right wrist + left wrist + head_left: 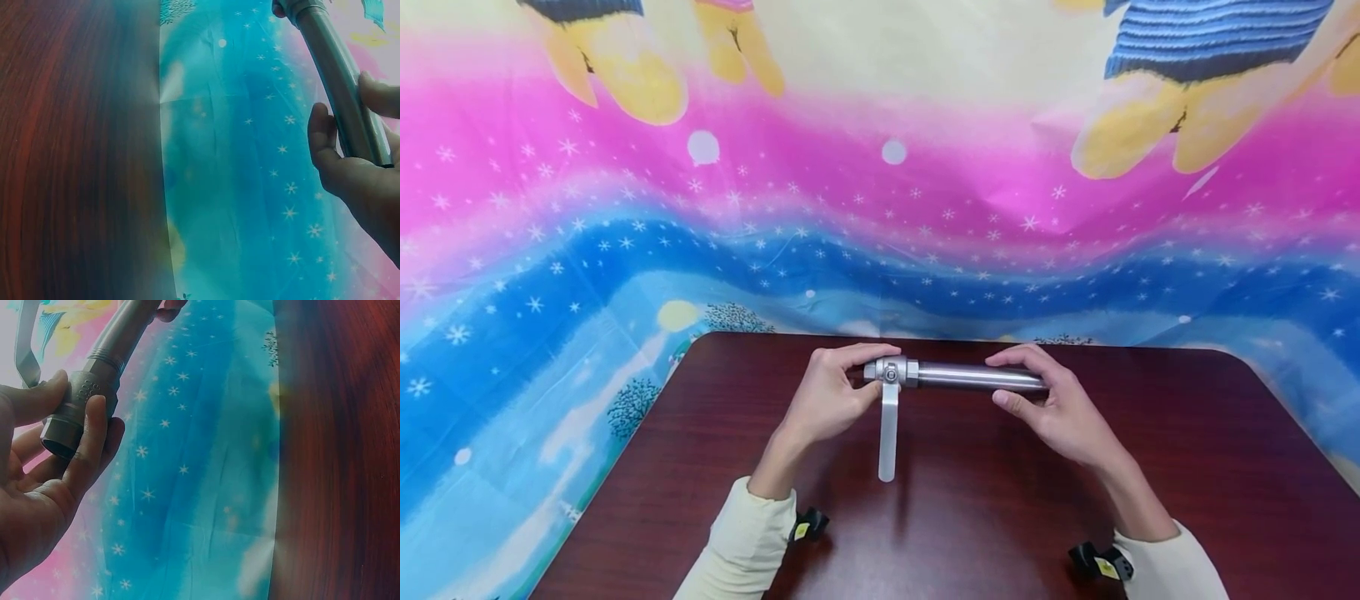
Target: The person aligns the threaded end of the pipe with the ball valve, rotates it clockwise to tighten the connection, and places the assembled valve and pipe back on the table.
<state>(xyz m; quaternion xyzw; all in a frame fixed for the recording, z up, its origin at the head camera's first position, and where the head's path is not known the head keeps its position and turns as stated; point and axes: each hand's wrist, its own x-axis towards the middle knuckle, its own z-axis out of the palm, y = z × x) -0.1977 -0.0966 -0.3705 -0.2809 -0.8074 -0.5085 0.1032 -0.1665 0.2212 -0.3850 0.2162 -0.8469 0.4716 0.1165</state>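
A steel ball valve [891,372] with a flat lever handle [888,433] is joined to a metal pipe [958,376]. Both are held level above the table, the lever pointing down toward the person. My left hand [830,392] grips the valve body at its left end, thumb on one side and fingers on the other. In the left wrist view the valve's open end [60,439] shows between the fingers. Toward the pipe's far right end, my right hand [1060,408] holds it between thumb and fingers. The right wrist view shows the pipe [337,87] lying inside that hand's curve.
A dark red-brown wooden table [985,517] with rounded back corners lies below the hands. Behind it hangs a pink and blue printed cloth [850,225] with snowflakes. Black wrist devices [808,525] sit at both pale sleeves [737,533].
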